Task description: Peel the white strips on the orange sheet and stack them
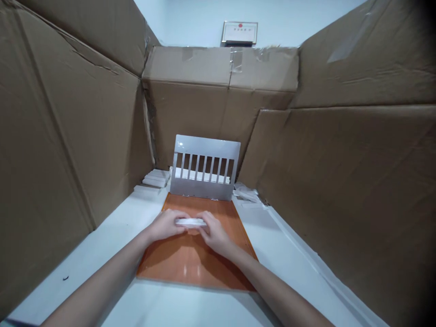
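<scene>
Between my two hands is a flat white rectangular piece (190,222), thin at its near edge; what kind of thing it is I cannot make out. My left hand (170,223) grips its left end with the fingers closed. At the other end my right hand (214,230) pinches it between thumb and fingers. Both hands are over the far half of an orange board (190,268), which lies on the white table. Just beyond the board stands a grey panel with a row of upright slots (206,188), leaning slightly back.
Cardboard walls rise on the left (85,127), the right (347,172) and at the back (190,109). Several white flat pieces (155,179) are stacked left of the panel. Clear plastic wrapping (248,194) lies to its right. A small dark curved bit (66,278) rests on the white tabletop (170,304).
</scene>
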A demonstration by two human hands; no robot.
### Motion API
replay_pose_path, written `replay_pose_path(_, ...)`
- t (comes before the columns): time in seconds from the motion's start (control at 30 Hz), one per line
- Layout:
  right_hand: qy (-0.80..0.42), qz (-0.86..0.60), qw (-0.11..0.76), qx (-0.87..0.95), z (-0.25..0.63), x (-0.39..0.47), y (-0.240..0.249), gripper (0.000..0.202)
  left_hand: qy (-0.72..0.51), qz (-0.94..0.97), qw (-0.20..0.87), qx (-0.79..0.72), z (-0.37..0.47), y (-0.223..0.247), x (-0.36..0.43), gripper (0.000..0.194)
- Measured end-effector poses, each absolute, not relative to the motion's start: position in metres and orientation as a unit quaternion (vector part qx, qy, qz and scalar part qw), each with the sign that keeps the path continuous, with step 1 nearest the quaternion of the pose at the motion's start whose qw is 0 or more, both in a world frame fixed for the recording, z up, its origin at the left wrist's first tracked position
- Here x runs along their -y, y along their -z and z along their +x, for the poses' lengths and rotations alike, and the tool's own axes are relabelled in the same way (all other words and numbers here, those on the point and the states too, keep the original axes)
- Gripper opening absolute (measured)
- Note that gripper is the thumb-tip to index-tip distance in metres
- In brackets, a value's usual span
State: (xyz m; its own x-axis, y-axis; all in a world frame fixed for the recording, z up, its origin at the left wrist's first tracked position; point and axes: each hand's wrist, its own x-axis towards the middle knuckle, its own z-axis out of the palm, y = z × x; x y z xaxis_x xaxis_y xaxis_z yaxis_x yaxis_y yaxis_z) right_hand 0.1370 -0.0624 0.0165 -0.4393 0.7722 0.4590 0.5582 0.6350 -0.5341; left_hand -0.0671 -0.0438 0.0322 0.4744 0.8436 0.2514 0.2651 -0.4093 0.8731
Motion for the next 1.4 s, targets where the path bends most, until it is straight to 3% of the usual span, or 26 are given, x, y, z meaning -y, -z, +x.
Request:
replay_pose_path(0.1,-0.149,-0.426,0.339,0.825,0.138,0.057,0.001,0.025,-0.469,0.666,0.444,-0.373,-0.066,-0.025,0.040,0.037)
replay_pose_path(0.27,-0.144,-0.460,0.318,0.816,0.136,0.053,0.016,0.025,-0.577,0.474,0.528,-0.405,-0.062,-0.005,0.027,0.022)
replay_pose_path(0.5,-0.140,-0.456,0.316,0.820,0.129,0.055,0.014,0.023,-0.580,0.417,0.585,-0.383,-0.045,0.004,0.025,0.031)
replay_pose_path(0.87,-0.081,-0.444,0.302,0.840,0.128,0.050,0.019,0.020,-0.585,0.418,0.582,-0.379,-0.043,0.005,0.029,0.039)
replay_pose_path(1.4,-0.084,-0.443,0.300,0.840,0.129,0.050,0.019,0.019,-0.574,0.411,0.606,-0.366,-0.045,0.008,0.024,0.037)
